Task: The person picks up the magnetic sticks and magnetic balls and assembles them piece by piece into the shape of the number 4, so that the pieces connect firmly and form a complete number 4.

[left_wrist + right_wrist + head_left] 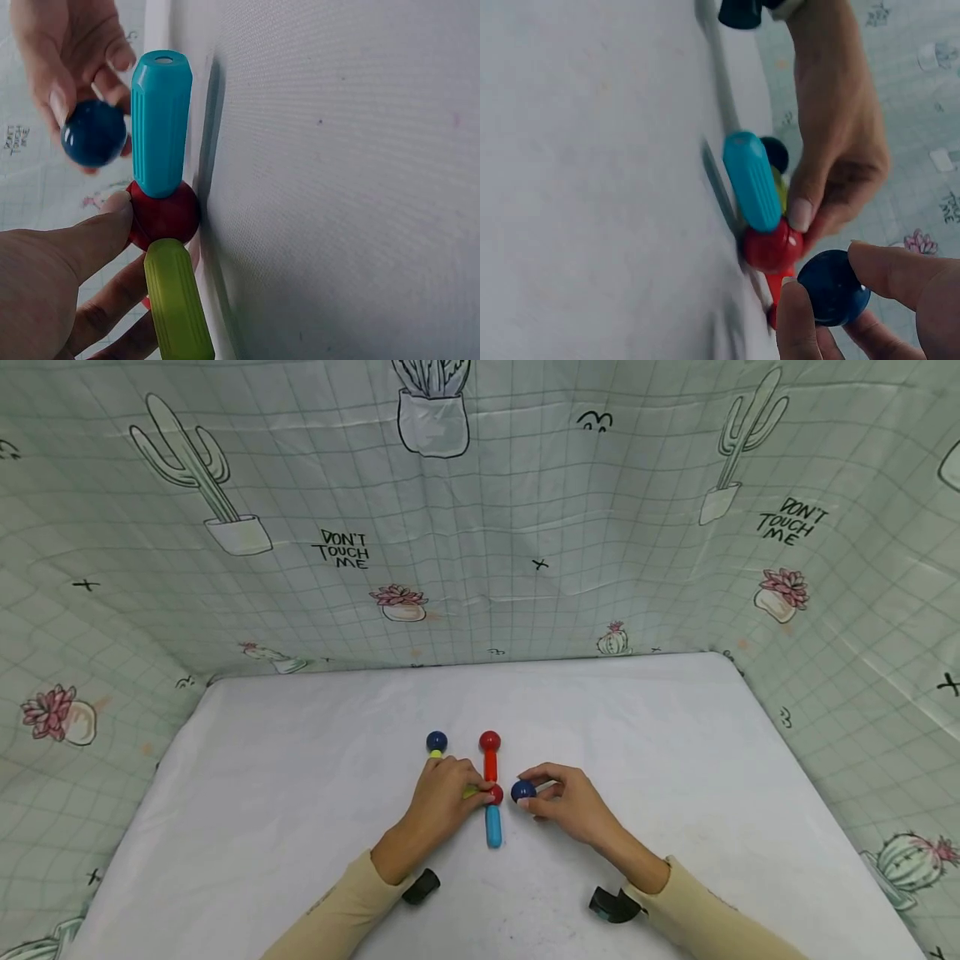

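Note:
My left hand (444, 795) pinches a red ball (496, 794) between thumb and fingers. From that ball a light-blue ribbed rod (493, 827) points toward me, and a red rod (491, 766) runs away to another red ball (490, 742). A yellow-green rod (178, 300) joins it on the left, partly covered by the hand, with a dark-blue ball (437, 742) beyond the knuckles. Just right of the joint, my right hand (567, 803) holds a second dark-blue ball (832, 288) in its fingertips. In the left wrist view this ball appears beside the light-blue rod.
The pieces lie about the middle of a white-covered table (300, 760). Behind it and along both sides hangs a checked cloth (480, 527) printed with cacti. Black wrist devices show at the left sleeve (337, 906) and the right sleeve (705, 910).

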The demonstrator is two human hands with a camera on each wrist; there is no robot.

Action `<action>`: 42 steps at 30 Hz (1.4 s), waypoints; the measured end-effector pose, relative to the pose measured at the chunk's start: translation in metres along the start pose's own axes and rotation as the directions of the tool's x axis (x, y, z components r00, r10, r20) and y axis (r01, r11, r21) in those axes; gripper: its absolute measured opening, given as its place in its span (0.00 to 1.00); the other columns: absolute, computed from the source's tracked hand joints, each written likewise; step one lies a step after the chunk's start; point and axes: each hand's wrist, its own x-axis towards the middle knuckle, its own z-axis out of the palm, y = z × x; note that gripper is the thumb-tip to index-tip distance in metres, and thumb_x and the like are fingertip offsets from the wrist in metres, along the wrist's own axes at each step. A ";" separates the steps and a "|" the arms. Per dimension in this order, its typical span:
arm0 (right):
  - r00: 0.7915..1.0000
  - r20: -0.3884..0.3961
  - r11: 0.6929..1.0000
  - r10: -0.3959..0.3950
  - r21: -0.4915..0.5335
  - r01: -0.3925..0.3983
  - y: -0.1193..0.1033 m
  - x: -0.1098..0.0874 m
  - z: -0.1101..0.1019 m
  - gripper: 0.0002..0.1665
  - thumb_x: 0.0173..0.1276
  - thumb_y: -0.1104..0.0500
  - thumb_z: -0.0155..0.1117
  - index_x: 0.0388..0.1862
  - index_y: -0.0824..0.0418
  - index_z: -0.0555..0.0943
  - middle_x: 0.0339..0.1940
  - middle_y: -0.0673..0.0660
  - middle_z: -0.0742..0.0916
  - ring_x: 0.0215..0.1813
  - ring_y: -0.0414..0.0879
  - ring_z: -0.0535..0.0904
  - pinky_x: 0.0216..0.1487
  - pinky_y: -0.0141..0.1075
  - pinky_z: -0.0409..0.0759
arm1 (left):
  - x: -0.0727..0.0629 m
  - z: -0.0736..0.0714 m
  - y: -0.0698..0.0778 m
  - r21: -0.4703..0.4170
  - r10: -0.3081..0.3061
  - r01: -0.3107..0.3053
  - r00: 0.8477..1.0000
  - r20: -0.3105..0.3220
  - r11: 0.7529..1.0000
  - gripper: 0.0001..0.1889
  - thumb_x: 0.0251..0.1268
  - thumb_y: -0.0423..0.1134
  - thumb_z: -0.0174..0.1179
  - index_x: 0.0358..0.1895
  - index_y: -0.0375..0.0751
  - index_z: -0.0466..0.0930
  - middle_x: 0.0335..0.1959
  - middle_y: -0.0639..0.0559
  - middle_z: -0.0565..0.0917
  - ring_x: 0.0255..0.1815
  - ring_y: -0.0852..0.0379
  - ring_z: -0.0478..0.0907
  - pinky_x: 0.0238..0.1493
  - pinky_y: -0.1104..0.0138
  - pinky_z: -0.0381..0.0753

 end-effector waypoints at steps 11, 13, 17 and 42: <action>0.995 0.098 1.000 0.022 0.015 -0.023 -0.001 -0.023 0.015 0.20 0.68 0.64 0.75 0.56 0.71 0.84 0.43 0.60 0.90 0.35 0.45 0.87 0.35 0.32 0.84 | -0.002 0.000 -0.002 -0.021 -0.002 0.001 1.000 -0.012 1.000 0.08 0.61 0.43 0.78 0.40 0.45 0.96 0.31 0.57 0.88 0.36 0.58 0.76 0.48 0.58 0.71; 0.994 0.109 1.000 0.025 0.014 -0.027 0.000 -0.026 0.018 0.20 0.68 0.63 0.76 0.55 0.70 0.85 0.44 0.59 0.89 0.35 0.44 0.88 0.35 0.32 0.85 | -0.003 0.001 -0.002 -0.026 -0.001 0.001 1.000 -0.017 1.000 0.08 0.61 0.43 0.78 0.40 0.45 0.96 0.32 0.57 0.88 0.36 0.58 0.76 0.48 0.58 0.71; 0.992 0.122 1.000 0.017 -0.007 -0.017 0.001 -0.031 0.022 0.19 0.66 0.63 0.77 0.54 0.69 0.86 0.44 0.57 0.89 0.36 0.42 0.87 0.36 0.32 0.84 | -0.003 0.001 -0.002 -0.028 -0.004 0.004 1.000 -0.019 1.000 0.08 0.60 0.43 0.79 0.39 0.45 0.96 0.33 0.57 0.88 0.37 0.58 0.76 0.48 0.58 0.71; 0.985 0.171 1.000 0.029 -0.003 -0.029 0.002 -0.038 0.039 0.17 0.62 0.63 0.80 0.46 0.67 0.84 0.36 0.51 0.87 0.34 0.37 0.84 0.36 0.29 0.81 | -0.003 0.002 -0.003 -0.011 0.021 -0.021 0.999 -0.024 1.000 0.07 0.60 0.43 0.78 0.39 0.46 0.96 0.32 0.58 0.87 0.34 0.58 0.75 0.46 0.59 0.70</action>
